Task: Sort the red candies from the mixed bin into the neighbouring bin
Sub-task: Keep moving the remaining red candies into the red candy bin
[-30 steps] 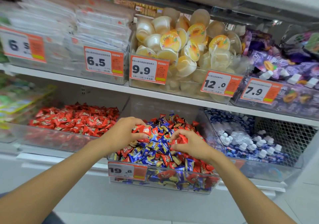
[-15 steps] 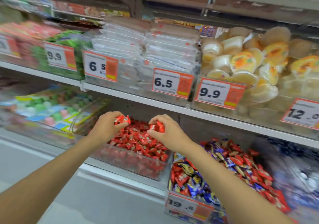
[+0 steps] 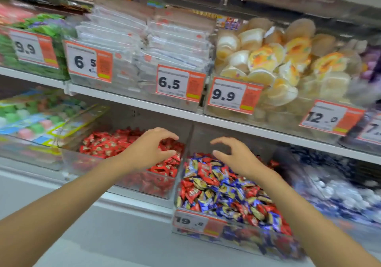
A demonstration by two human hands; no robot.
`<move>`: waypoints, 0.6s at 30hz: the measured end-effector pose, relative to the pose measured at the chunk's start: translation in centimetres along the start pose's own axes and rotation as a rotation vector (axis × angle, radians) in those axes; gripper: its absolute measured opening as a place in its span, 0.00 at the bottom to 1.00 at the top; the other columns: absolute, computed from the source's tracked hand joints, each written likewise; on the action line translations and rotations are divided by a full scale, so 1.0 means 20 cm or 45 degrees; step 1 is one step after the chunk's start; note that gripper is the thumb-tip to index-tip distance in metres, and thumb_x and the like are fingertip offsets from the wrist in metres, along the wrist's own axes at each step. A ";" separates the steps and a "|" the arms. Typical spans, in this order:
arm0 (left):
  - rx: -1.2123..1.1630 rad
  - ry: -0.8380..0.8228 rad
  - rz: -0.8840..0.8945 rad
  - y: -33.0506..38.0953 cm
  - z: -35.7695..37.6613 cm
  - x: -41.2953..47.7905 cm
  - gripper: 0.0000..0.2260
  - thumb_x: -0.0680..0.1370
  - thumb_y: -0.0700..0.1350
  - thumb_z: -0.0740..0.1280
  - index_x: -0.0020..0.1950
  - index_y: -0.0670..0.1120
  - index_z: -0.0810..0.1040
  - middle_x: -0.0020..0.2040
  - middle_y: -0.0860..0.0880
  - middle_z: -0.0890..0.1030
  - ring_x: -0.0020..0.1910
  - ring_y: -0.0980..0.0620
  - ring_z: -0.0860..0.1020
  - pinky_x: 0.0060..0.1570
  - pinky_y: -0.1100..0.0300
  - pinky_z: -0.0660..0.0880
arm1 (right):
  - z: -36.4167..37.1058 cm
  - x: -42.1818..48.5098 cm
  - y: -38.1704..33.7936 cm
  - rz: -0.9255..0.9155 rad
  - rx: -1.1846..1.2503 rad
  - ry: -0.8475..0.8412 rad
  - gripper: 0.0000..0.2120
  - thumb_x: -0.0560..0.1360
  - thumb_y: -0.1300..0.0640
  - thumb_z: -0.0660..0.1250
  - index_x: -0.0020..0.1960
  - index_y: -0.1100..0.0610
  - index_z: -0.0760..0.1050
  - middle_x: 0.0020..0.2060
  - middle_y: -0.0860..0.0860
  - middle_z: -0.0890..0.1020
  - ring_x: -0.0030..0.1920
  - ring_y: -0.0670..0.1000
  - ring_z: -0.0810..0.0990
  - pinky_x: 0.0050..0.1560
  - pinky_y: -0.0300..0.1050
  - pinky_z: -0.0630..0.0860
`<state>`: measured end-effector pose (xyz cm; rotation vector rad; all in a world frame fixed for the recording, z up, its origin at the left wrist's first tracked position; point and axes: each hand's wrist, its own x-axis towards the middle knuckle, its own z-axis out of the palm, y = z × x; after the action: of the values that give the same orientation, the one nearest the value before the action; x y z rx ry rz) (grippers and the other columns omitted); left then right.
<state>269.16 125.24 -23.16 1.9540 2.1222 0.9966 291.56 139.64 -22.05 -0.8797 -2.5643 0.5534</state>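
A clear bin on the lower shelf holds a heap of red candies. To its right stands the mixed bin, full of red and blue wrapped candies. My left hand hovers over the right part of the red bin, fingers loosely spread, holding nothing. Above the back of the mixed bin is my right hand, empty as well, with relaxed fingers pointing left. The view is blurred by head motion.
A price tag "19.8" fronts the mixed bin. Left of the red bin lies a bin of green and pink sweets; to the right, a bin of blue and white sweets. The shelf edge above carries jelly cups and packets.
Both hands let go of the red candies they pinched over the red bin. They have opened and shifted right; the right hand is now above the mixed bin. The view swung right.
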 end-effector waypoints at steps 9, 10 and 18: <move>0.290 -0.549 0.028 0.42 0.53 0.15 0.23 0.78 0.53 0.65 0.71 0.50 0.68 0.69 0.47 0.69 0.69 0.46 0.67 0.68 0.54 0.63 | -0.03 -0.46 0.36 0.188 0.093 -0.361 0.14 0.70 0.52 0.75 0.53 0.53 0.76 0.42 0.48 0.78 0.41 0.46 0.75 0.49 0.48 0.75; 0.407 -0.615 -0.006 0.40 0.55 0.15 0.24 0.78 0.54 0.64 0.73 0.50 0.66 0.70 0.45 0.69 0.69 0.44 0.66 0.68 0.53 0.62 | 0.00 -0.47 0.37 0.186 0.030 -0.406 0.19 0.70 0.50 0.75 0.56 0.53 0.73 0.44 0.49 0.77 0.41 0.47 0.74 0.48 0.48 0.75; 0.023 -0.401 -0.100 0.38 0.54 0.13 0.10 0.72 0.48 0.74 0.51 0.50 0.79 0.40 0.55 0.77 0.35 0.58 0.74 0.37 0.67 0.71 | -0.03 -0.44 0.43 0.279 0.392 -0.401 0.15 0.74 0.61 0.70 0.57 0.55 0.69 0.41 0.49 0.74 0.32 0.49 0.74 0.36 0.48 0.73</move>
<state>280.45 131.61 -26.77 1.8730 2.0179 0.6099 302.60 140.43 -27.60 -1.0343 -2.5600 1.2015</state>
